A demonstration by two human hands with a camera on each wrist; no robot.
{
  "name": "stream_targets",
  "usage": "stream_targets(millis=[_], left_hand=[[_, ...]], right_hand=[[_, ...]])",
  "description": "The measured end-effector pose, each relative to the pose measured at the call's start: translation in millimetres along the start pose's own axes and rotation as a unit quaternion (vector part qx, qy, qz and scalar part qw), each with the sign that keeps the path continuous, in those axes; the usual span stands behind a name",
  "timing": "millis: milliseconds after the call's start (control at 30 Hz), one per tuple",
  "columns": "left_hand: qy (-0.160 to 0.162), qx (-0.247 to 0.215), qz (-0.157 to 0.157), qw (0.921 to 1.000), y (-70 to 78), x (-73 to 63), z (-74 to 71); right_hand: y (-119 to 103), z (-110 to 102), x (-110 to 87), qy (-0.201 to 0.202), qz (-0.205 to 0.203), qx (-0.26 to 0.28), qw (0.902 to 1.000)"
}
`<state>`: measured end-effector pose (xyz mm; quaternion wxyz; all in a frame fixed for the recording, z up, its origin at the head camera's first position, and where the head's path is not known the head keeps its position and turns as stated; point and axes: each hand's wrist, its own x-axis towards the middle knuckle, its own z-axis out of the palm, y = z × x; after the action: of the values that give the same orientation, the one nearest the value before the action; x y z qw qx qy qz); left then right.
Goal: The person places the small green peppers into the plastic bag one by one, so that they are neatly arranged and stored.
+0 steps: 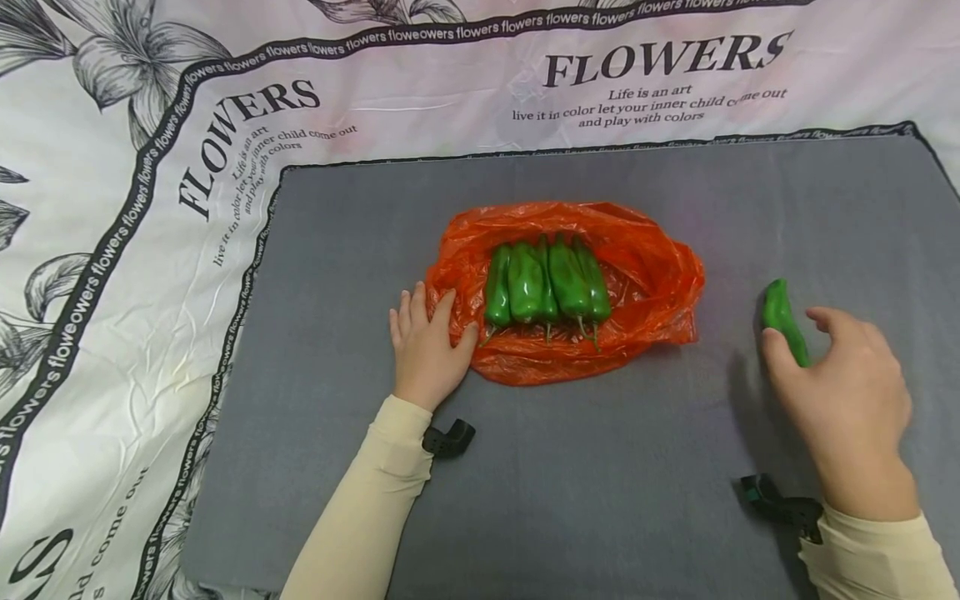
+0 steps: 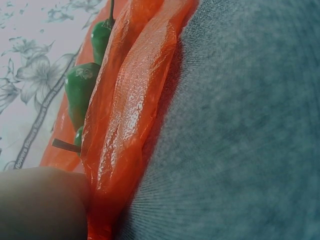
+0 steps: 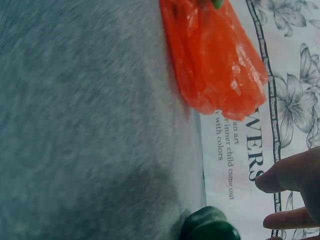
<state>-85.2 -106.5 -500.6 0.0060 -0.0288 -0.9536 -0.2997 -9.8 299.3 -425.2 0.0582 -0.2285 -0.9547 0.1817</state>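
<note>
Several green peppers (image 1: 527,287) lie side by side on an orange plastic bag (image 1: 555,367), stems toward me. My left hand (image 1: 431,346) rests at the bag's left edge with its fingers extended and spread. In the left wrist view part of that hand (image 2: 42,205) meets the crumpled bag edge (image 2: 132,110). Off to the right, a single green pepper (image 1: 782,317) lies on the grey cloth. Around it my right hand (image 1: 851,396) is spread, thumb and index finger apart. The right wrist view shows fingers (image 3: 292,172) clear of this pepper (image 3: 210,225).
Under everything is a grey cloth (image 1: 600,483). Beyond it and to the left spreads a white tablecloth (image 1: 450,100) printed with flowers and lettering. Each wrist bears a black strap mount, one on the left (image 1: 450,438) and one on the right (image 1: 783,504).
</note>
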Motion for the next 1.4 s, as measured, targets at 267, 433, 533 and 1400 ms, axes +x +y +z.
stream_targets(millis=[267, 433, 533, 1400], left_hand=[[-0.002, 0.002, 0.000, 1.0000, 0.3, -0.7, 0.8], [0.001, 0.000, 0.001, 1.0000, 0.5, -0.8, -0.2], [-0.001, -0.002, 0.000, 1.0000, 1.2, -0.8, -1.2], [-0.001, -0.003, -0.004, 1.0000, 0.5, -1.1, -3.2]], right_hand=[[11.5, 3.7, 1.1, -0.034, 0.007, -0.038, 0.9987], [17.1, 4.8, 3.9, -0.042, -0.002, -0.044, 0.9981], [20.1, 4.8, 6.1, -0.053, -0.009, -0.043, 0.9976], [4.7, 10.6, 3.6, 0.031, -0.051, -0.027, 0.9979]])
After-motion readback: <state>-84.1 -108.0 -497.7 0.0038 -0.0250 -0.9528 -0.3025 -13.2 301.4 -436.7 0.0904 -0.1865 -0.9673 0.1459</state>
